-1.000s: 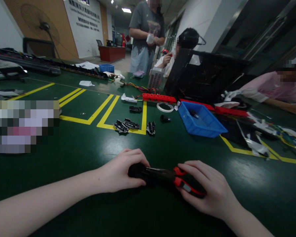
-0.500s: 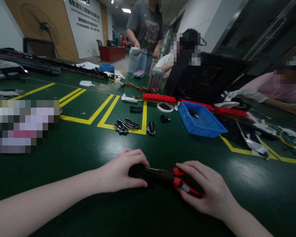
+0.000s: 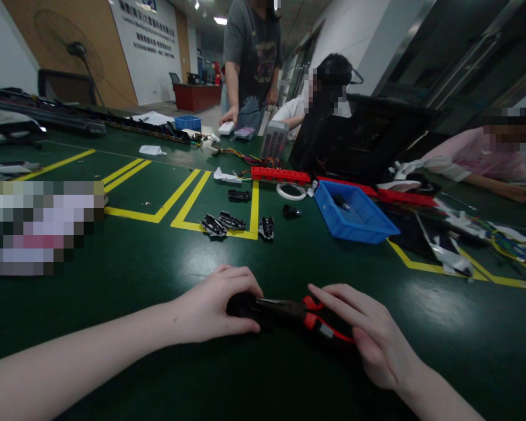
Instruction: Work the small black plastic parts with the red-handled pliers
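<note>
The right hand [image 3: 372,327] has loosened, its thumb now back by the end of the one pair of pliers [image 3: 322,326]; I can't tell if it grips. The left hand [image 3: 219,301] hugs one black part [image 3: 241,305] at the pliers' nine o'clock. The pliers could slip, because the right hand looks loose. From the hands, four small pieces [image 3: 231,221] lie near twelve o'clock, one blue tray [image 3: 355,234] between one and two.

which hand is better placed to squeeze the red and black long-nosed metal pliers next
The right hand, most likely: it is at the handle end of the pliers, while the left hand holds a black piece at their tip.
</note>
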{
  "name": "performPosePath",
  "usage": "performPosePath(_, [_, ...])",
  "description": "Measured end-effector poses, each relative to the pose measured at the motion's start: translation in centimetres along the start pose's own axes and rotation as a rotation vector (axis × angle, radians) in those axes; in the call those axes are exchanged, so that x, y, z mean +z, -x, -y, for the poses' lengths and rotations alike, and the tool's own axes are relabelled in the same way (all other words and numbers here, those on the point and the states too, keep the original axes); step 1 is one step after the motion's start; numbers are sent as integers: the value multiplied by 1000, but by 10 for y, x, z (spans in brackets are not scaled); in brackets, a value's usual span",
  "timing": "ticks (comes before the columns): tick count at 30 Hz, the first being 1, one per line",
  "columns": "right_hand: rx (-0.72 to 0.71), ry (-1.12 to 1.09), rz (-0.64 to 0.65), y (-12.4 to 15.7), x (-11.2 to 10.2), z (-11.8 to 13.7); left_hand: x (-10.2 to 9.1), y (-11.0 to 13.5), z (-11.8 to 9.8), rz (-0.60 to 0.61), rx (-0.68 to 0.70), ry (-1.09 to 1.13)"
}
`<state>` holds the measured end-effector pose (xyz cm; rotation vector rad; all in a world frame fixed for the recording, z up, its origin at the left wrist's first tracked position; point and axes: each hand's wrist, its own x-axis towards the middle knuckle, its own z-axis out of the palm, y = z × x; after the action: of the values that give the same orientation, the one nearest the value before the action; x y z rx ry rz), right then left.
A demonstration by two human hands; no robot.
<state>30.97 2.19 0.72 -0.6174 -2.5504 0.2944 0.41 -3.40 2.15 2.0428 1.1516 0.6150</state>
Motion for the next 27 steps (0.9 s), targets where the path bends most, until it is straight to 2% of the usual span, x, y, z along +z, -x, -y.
performPosePath(5, [19, 23, -43, 0, 3, -1, 0, -1, 1, 9, 18, -5])
performPosePath(14, [3, 120, 6, -3, 1, 3, 0, -1, 1, 13, 21, -20])
performPosePath(19, [3, 185, -39, -7, 1, 11, 2, -1, 1, 6, 36, -31])
performPosePath(23, [9, 226, -9, -10, -1, 15, 3, -1, 0, -12, 19, -38])
performPosePath(27, [-36, 288, -45, -11, -2, 15, 3, -1, 1, -6, 9, -45])
